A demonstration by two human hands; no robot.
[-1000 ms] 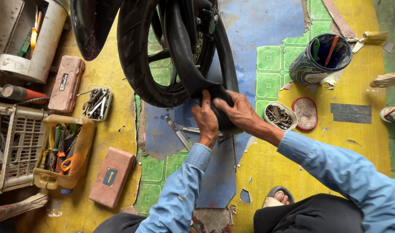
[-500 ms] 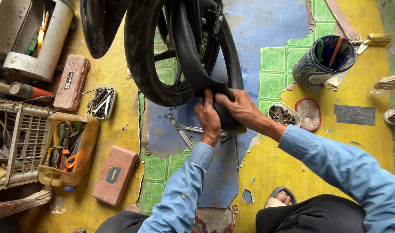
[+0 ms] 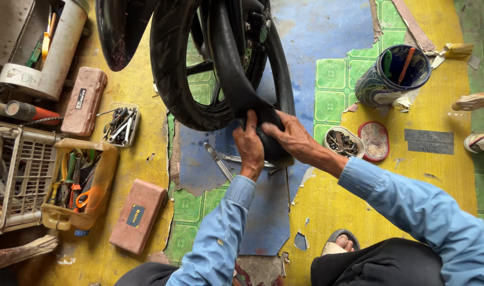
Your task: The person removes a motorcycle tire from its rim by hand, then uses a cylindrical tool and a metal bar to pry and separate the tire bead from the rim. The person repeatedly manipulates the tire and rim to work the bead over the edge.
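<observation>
I see both hands at the centre of the frame, closed on a black inner tube that hangs out of the motorcycle tyre and runs down from the upper middle; my left hand grips the tube from the left side with fingers curled over its fold, and my right hand wraps the same fold from the right, fingers spread across the rubber; the two hands sit just beside each other, almost touching; the tyre stands upright in the upper centre, its tread toward the left. Under the hands, on the blue patch of floor, lie two metal tyre levers, crossing near the left wrist. To the right of the right hand sit a small round tin of screws and its lid, side by side; above them, in the upper right, stands a patterned cup holding tools. At the left, an open tray of sockets lies near a brown case; a second brown case lies at lower left beside a cut yellow jug of hand tools.
</observation>
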